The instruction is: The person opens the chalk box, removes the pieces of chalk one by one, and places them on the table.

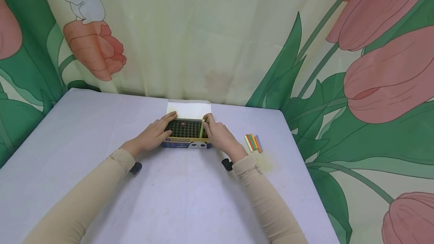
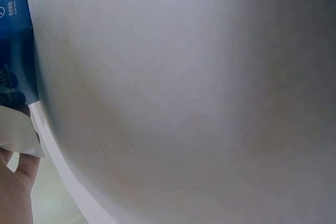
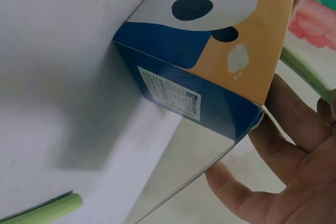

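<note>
A blue and orange box (image 1: 184, 144) with a panda print stands near the table's far edge, its white lid flap (image 1: 188, 109) raised at the back. Inside is a black tray (image 1: 179, 131) full of round holes; one red chalk end (image 1: 183, 124) shows in it. My left hand (image 1: 154, 134) grips the box's left end, thumb toward the front. At the right end, my right hand (image 1: 218, 134) pinches a light green chalk stick (image 1: 201, 129) upright over the tray. In the right wrist view the same chalk (image 3: 304, 69) slants behind the box beside bent fingers (image 3: 283, 150).
Several coloured chalk sticks (image 1: 253, 143) lie side by side on the white table (image 1: 183, 199), right of the box. One green stick (image 3: 44, 209) shows in the right wrist view. A printed curtain (image 1: 183, 37) hangs behind the table.
</note>
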`<action>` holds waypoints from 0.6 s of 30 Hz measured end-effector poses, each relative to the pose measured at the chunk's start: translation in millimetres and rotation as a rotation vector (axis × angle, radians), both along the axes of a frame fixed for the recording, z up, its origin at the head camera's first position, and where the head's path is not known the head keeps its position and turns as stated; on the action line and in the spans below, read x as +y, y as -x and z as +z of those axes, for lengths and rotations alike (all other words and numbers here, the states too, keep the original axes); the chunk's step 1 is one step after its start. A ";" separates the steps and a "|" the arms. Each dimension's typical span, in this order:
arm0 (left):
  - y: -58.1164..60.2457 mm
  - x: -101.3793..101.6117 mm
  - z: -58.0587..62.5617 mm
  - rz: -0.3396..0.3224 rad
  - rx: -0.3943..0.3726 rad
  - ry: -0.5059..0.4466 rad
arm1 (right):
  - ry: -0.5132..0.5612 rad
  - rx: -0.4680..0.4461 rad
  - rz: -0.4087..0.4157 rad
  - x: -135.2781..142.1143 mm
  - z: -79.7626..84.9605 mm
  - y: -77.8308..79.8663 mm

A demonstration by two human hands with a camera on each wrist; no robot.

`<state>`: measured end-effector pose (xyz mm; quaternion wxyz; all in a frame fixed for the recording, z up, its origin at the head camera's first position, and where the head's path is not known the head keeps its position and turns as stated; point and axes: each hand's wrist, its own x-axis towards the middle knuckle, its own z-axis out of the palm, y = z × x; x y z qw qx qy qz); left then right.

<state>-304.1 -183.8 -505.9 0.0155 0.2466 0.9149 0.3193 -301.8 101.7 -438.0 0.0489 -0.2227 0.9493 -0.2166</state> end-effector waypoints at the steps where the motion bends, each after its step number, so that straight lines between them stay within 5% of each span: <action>1: 0.4 -0.2 -1.0 -0.003 0.005 0.001 | 0.008 -0.004 -0.008 0.2 -0.2 0.3; 10: 0.7 0.8 -0.3 -0.010 -0.006 0.000 | 0.109 -0.050 -0.060 4.0 -1.7 1.9; 18: 1.7 1.0 0.1 -0.006 -0.003 0.008 | 0.432 -0.018 -0.171 13.9 -11.6 10.0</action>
